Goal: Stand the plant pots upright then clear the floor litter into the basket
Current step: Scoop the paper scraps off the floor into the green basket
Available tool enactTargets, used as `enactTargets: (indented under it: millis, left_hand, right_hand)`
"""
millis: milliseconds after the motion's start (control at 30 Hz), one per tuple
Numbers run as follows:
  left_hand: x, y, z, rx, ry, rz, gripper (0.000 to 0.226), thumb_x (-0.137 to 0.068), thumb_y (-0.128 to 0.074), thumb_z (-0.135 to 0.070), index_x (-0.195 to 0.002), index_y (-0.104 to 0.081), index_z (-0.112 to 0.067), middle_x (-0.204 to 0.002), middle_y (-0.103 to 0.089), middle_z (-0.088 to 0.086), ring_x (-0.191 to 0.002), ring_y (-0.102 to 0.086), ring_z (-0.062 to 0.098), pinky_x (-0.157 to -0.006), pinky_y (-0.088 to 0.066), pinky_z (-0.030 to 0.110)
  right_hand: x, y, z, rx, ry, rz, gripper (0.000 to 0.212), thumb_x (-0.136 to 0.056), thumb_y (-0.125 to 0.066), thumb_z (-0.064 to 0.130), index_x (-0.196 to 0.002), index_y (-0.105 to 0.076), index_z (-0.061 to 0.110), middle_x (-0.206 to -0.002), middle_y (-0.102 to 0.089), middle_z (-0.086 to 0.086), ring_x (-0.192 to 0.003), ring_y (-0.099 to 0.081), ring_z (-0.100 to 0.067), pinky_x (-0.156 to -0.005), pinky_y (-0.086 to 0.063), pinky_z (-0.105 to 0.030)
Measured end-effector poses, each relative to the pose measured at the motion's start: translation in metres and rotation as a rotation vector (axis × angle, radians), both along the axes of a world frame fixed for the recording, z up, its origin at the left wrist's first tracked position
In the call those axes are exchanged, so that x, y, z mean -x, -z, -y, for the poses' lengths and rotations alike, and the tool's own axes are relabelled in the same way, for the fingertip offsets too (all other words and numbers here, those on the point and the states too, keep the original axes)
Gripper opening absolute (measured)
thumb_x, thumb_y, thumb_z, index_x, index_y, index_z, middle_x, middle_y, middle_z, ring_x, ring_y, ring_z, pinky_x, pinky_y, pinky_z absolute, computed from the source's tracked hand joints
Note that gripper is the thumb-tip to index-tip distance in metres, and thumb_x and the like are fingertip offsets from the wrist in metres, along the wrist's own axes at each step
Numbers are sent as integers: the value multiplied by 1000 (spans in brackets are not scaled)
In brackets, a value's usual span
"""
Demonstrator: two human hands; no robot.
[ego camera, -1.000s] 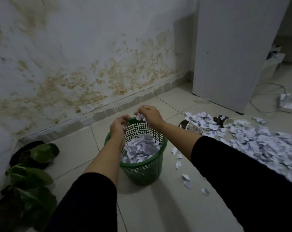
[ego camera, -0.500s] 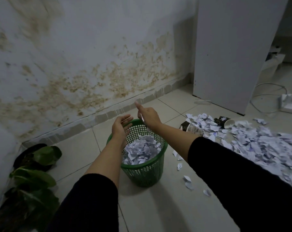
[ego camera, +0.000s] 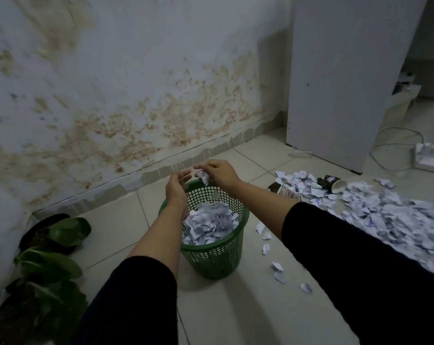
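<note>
Your tiled floor (ego camera: 235, 317) carries a green mesh basket (ego camera: 214, 257) and two plant pots (ego camera: 44, 235). Right of the basket: a torn-paper heap (ego camera: 397, 220), a tipped cup (ego camera: 336, 186).

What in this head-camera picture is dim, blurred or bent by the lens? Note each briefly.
Head view: the light is dim and flat, with the plants at lower left nearly lost in shadow; the paper scraps smear toward the right edge; the basket casts a soft shadow on the floor tiles; the wall's skirting line bows from wide-angle distortion; the right hand and its paper look slightly soft.
</note>
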State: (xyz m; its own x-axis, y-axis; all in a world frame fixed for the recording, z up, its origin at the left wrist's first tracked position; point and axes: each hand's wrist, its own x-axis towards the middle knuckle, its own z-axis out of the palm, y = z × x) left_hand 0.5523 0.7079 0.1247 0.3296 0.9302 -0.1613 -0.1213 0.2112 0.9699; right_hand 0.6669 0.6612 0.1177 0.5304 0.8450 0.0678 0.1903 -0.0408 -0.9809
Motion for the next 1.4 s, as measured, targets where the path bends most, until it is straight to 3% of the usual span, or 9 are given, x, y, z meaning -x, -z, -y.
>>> enactTargets:
  millis: [233,433,600,700,767,933,1167,1267,1400]
  left_hand:
    - [1,-4,-1,-5,-6,21,30,-96,-37,-22,-80,-61,-13,-89,-60,4,-80,-54,18,-69,-45,25]
    - [-9,-7,4,-52,-18,0,31,-98,-36,-25,-88,-63,-14,-99,-63,4,-98,-52,19,-88,-39,32]
    - [-44,-14,29,-107,11,22,34,-98,-40,-29,-123,-55,-11,-120,-57,7,-116,-50,27,-94,-39,35]
    - [-75,-15,54,-162,94,50,40,-99,-39,-33,-136,-44,-17,-138,-48,6,-122,-47,26,-103,-38,39]
    - [-99,-13,74,-190,168,48,43,-99,-38,-35,-139,-42,-21,-145,-42,4,-129,-43,26,-110,-33,43]
    - [-159,-5,146,-188,367,57,44,-100,-41,-27,-143,-39,-16,-150,-36,1,-138,-34,18,-105,-24,23]
    - [-212,22,248,-263,717,-68,48,-100,-42,-36,-144,-35,-20,-145,-43,4,-129,-44,23,-95,-34,29]
    - [-218,55,281,-264,765,-146,51,-99,-44,-40,-145,-33,-22,-146,-42,4,-130,-44,24,-104,-36,37]
    - [-199,118,337,-550,875,-369,65,-92,-52,-47,-147,-30,-20,-147,-40,5,-134,-39,25,-109,-35,41]
  right_hand:
    - [0,-6,13,-51,-72,-66,29,-81,-71,-6,-110,-69,-6,-108,-70,-25,-96,-69,-31,-89,-57,-44]
    - [-2,-19,21,-95,-8,-28,28,-94,-62,22,-116,-69,6,-114,-70,-11,-91,-64,-13,-69,-49,-14]
    - [-27,-36,44,-76,89,49,39,-102,-41,34,-128,-62,14,-125,-61,-6,-111,-55,-19,-86,-45,-29]
    - [-56,-47,74,-70,178,-13,40,-104,-40,32,-133,-53,10,-133,-57,-9,-107,-54,-15,-71,-40,-16]
    - [-82,-50,101,-55,262,-33,39,-104,-40,31,-134,-51,8,-135,-56,-12,-102,-55,-15,-63,-40,-14]
    - [-148,-52,194,98,459,50,39,-103,-40,28,-134,-56,9,-137,-55,-9,-109,-54,-20,-64,-37,-16]
    - [-219,-48,361,310,713,195,39,-101,-45,32,-127,-61,7,-128,-60,-10,-105,-55,-18,-71,-43,-18]
    - [-225,-17,429,397,861,274,54,-87,-50,56,-117,-67,14,-122,-65,-6,-112,-59,-24,-97,-46,-36]
    - [-187,74,519,457,985,236,26,-98,-53,29,-117,-64,15,-121,-64,-4,-109,-58,-20,-90,-38,-26]
